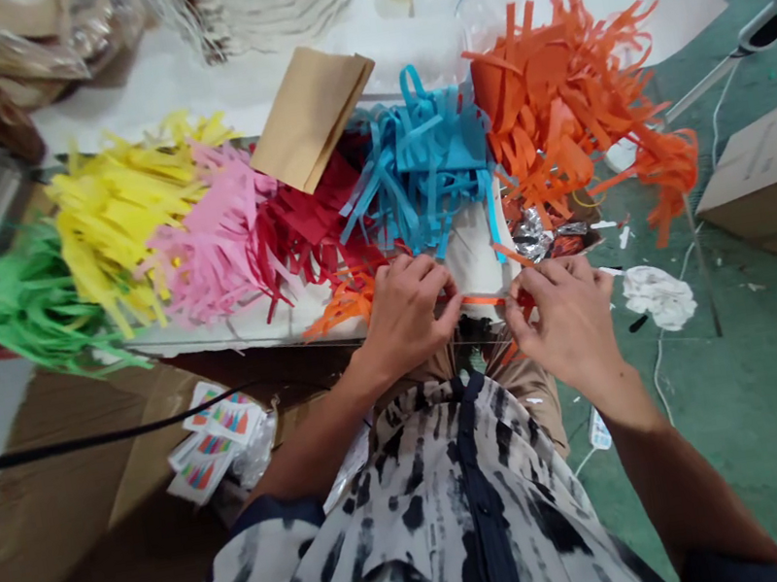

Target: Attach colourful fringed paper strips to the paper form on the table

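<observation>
My left hand (pixel 407 313) and my right hand (pixel 566 317) are both pinched on a thin orange paper strip (pixel 482 300) stretched between them, just above my lap. More loose orange strips (pixel 343 306) lie left of my left hand. Behind the hands, piles of cut paper fringe stand in a row on a white board (pixel 218 333): green (pixel 29 304), yellow (pixel 111 212), pink (pixel 214 235), red (pixel 308 225), blue (pixel 423 162) and orange (pixel 564 96).
A brown paper envelope (pixel 309 117) rests on the piles. Crumpled foil (pixel 542 232) lies by the orange pile, a crumpled white paper (pixel 659 295) on the green floor. A cardboard box (pixel 776 180) stands right. Small printed cards (pixel 213 442) and a black cable (pixel 88 442) lie left.
</observation>
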`<state>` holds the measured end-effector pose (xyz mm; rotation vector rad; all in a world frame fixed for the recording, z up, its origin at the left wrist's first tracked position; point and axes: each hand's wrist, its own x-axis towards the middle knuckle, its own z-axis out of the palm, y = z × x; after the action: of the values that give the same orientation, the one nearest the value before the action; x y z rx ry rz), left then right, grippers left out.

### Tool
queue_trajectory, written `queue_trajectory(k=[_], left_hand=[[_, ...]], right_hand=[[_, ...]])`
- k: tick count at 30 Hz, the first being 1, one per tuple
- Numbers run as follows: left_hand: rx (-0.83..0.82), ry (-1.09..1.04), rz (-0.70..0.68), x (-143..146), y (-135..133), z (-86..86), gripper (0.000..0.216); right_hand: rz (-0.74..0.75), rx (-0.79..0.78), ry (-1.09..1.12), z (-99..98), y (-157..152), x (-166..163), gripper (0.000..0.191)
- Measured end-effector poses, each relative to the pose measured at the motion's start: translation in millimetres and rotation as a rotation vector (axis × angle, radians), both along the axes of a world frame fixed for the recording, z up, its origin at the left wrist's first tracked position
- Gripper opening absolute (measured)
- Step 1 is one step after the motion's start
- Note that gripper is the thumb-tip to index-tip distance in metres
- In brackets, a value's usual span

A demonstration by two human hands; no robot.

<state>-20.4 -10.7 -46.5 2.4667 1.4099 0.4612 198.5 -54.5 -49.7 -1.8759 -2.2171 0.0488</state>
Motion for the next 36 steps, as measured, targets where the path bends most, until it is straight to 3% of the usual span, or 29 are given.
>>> queue_trajectory(k=[3, 6, 10, 13, 19, 23, 26, 30, 33, 36], left_hand=[[-0.016, -0.009, 0.016, -1.3, 0.9, 0.9, 0.008], [-0.009, -0.066, -0.022, -5.5, 2.1, -4.4, 0.022], [0.133, -0.069, -0.2, -8.9, -3.5, -16.3, 0.032], [0.22, -0.025, -0.26, -7.4, -19.5, -18.3, 0.031], [0.308, -0.042, -0.17, -7.5, -58.8, -20.6, 0.029], [0.401, -0.063, -0.121, -9.5, -70.4, -25.2, 0.021], [0.388, -0.104, -0.123, -6.9, -73.3, -17.4, 0.02], [0.099, -0.339, -0.042, 2.9, -69.5, 9.2, 0.024], [-0.38, -0.758, 0.044, 9.2, -60.7, 34.7, 0.029], [-0.91, -1.102, 0.019, 10.5, -50.4, 55.2, 0.032]], right_hand=[[-0.049, 0.019, 0.023, -2.7, -2.1, 1.2, 0.012], [-0.062, 0.037, 0.084, -6.5, -5.8, 2.8, 0.015], [0.058, 0.118, 0.112, -13.1, -13.6, 2.2, 0.025], [0.134, 0.216, 0.066, -13.1, -22.5, -1.3, 0.027], [0.22, 0.227, -0.022, -2.7, -42.7, -14.4, 0.019], [0.268, 0.314, -0.042, -3.9, -49.5, -18.4, 0.013], [0.31, 0.401, -0.031, -1.9, -50.0, -17.3, 0.015], [0.321, 0.584, -0.013, 14.9, -41.1, -9.7, 0.015], [0.356, 0.78, -0.007, 35.6, -30.9, -0.1, 0.018], [0.379, 0.933, -0.018, 55.9, -24.9, 8.1, 0.02]])
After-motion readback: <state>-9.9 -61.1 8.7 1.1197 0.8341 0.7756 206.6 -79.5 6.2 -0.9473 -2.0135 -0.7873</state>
